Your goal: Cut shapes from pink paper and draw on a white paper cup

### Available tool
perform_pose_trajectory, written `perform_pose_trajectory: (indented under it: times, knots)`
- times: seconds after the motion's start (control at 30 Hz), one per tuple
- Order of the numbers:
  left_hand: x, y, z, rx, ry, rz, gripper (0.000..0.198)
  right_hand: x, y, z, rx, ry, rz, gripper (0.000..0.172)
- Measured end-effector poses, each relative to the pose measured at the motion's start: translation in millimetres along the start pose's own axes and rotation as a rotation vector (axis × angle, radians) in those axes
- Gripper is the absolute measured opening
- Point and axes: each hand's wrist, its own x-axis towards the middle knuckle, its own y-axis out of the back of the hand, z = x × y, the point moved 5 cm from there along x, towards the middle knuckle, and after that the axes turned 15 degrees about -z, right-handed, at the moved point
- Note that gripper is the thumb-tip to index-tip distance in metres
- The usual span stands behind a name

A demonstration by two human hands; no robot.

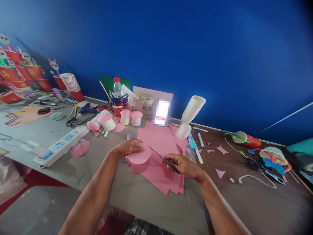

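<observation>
My left hand [129, 147] pinches a round pink paper disc [140, 157] at its upper left edge, thumb on top. In my right hand [178, 164] is a pair of scissors [160, 156], its blades pointing up and left toward the disc's right edge. Whether the blades touch the disc I cannot tell. Below both hands lies a stack of pink paper sheets [158, 135]. Left of it, another pink disc [80, 148] lies near the power strip. White paper cups topped with pink discs [136, 118] stand behind my left hand.
A white power strip [61, 146] lies at left. Behind the paper are a glass jar [147, 107] and a glowing, blurred phone screen [161, 112]. A leaning stack of white cups [193, 109], markers [200, 138] and pink scraps [220, 173] lie to the right. A blue wall closes the back.
</observation>
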Motion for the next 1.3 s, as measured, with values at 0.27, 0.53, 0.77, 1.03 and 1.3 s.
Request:
perform_pose_trajectory:
  times: [0.27,0.53,0.77,1.03,1.3]
  knots:
    - [1,-4.9,0,-0.044,0.011,-0.056,0.045,0,-1,-3,0.005,0.005,-0.022,0.026]
    - [4,-6.9,-2,-0.02,0.017,-0.058,0.049,0,-1,-1,0.024,-0.006,0.0,0.025]
    - [3,-11.1,0,0.004,0.009,-0.081,0.047,0,-1,-3,0.046,-0.028,-0.011,0.024]
    - [8,-9.3,-3,0.04,0.014,-0.091,0.047,-1,-3,-5,0.058,-0.036,-0.023,0.027]
    - [7,-11.7,-1,0.053,0.013,-0.086,0.046,1,-2,-2,0.016,-0.015,-0.006,0.024]
